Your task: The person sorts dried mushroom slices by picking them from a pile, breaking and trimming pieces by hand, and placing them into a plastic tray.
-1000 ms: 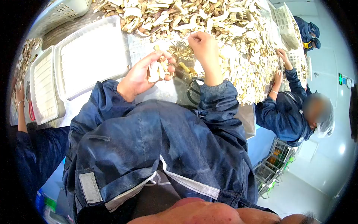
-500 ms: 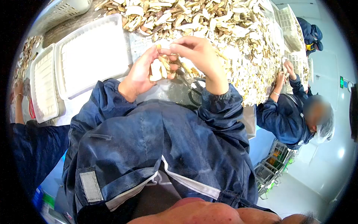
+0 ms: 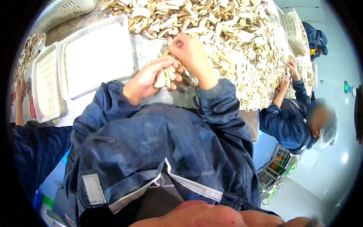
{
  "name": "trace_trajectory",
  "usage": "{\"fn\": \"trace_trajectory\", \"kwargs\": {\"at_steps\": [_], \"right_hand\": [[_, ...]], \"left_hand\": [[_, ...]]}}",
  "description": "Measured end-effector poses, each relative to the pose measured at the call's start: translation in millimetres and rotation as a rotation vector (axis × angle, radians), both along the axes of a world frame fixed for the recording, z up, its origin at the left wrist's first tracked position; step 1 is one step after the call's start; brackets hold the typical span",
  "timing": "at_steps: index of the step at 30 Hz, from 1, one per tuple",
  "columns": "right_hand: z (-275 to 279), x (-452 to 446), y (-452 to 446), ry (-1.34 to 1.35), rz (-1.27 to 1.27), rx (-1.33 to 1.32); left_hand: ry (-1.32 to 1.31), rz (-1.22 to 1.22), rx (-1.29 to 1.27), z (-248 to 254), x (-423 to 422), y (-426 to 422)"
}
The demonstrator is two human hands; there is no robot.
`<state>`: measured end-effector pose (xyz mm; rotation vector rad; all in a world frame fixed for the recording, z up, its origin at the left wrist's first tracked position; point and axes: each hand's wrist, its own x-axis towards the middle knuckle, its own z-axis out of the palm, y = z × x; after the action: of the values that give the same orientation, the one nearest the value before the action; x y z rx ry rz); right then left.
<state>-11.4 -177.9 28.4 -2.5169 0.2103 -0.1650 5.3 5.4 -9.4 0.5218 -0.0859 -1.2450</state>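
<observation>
1. Two hands fill the middle of my feed. Taking the wearer's far side as 12 o'clock, I have the left hand (image 3: 148, 78) toward 11 and the right hand (image 3: 190, 52) at 12.
2. I see the left hand gripping several pale slices (image 3: 165, 78), thumb and fingers curled round them. A small yellowish piece (image 3: 166, 53) shows just beyond its fingertips.
3. The right hand bends its fingers inward close beside that piece; from my angle I cannot tell whether it pinches anything.
4. I judge the left palm is cupped so that the slices sit bunched, leaving the right hand free. The pile (image 3: 223, 32) spreads over the bench (image 3: 145, 53) from 12 round past 2, probably to lie within reach. The large tray (image 3: 131, 49) at 10 and small tray (image 3: 36, 87) nearer 9 sit off to one side, presumably out of the hands' way.
5. I read the held slices' long axes as running roughly 1 to 7, lower ends pointing back toward the wearer; slices in the pile point every way.
</observation>
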Motion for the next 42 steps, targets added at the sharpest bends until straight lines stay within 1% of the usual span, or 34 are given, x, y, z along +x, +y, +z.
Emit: {"fn": "trace_trajectory", "kwargs": {"at_steps": [3, 4, 7, 11, 12, 15, 24, 27, 30, 33, 34, 37, 42], "right_hand": [[21.9, -24.7, -8.0, 0.051, -0.152, 0.449], [24.5, -32.4, -11.6, 0.081, -0.138, 0.770], [36.8, -50.0, -0.7, 0.061, -0.081, 1.056], [23.3, -57.1, 4.7, 0.089, -0.028, 1.060], [25.8, -58.4, 7.1, 0.110, -0.057, 1.104], [20.0, -59.2, 8.8, 0.055, -0.042, 1.026], [38.2, -58.4, 16.0, 0.163, -0.118, 1.097], [26.3, -51.4, 7.0, -0.028, -0.104, 0.920], [28.9, -38.0, -15.7, 0.194, -0.161, 0.313], [2.5, -10.9, -16.5, -0.128, -0.138, 0.034], [-5.9, -1.2, -13.9, -0.209, -0.139, -0.036], [-16.9, 8.5, -6.1, -0.261, -0.151, -0.244], [-5.8, -12.6, -7.7, -0.199, -0.165, -0.180]], "left_hand": [[-0.067, 0.083, 0.083, 6.9, -2.3, -3.3], [-0.060, 0.081, 0.068, 6.7, -2.2, -3.2], [-0.058, 0.075, 0.061, 8.6, -2.6, -3.8], [-0.121, 0.069, 0.102, 21.7, -4.4, -3.7], [-0.141, 0.066, 0.102, 23.0, -4.2, -3.6], [-0.134, 0.072, 0.109, 19.9, -4.2, -3.9], [-0.121, 0.100, 0.106, 14.7, -3.1, -3.6], [-0.110, 0.108, 0.082, 9.8, -2.8, -3.9], [-0.128, 0.117, 0.072, 5.3, -1.7, -4.1], [-0.114, 0.103, 0.064, 6.5, -1.2, -4.7], [-0.115, 0.099, 0.050, 6.4, -0.5, -4.8], [-0.123, 0.085, 0.022, 6.1, 2.1, -2.8], [-0.116, 0.092, 0.022, 16.3, 1.1, -1.7]]}}
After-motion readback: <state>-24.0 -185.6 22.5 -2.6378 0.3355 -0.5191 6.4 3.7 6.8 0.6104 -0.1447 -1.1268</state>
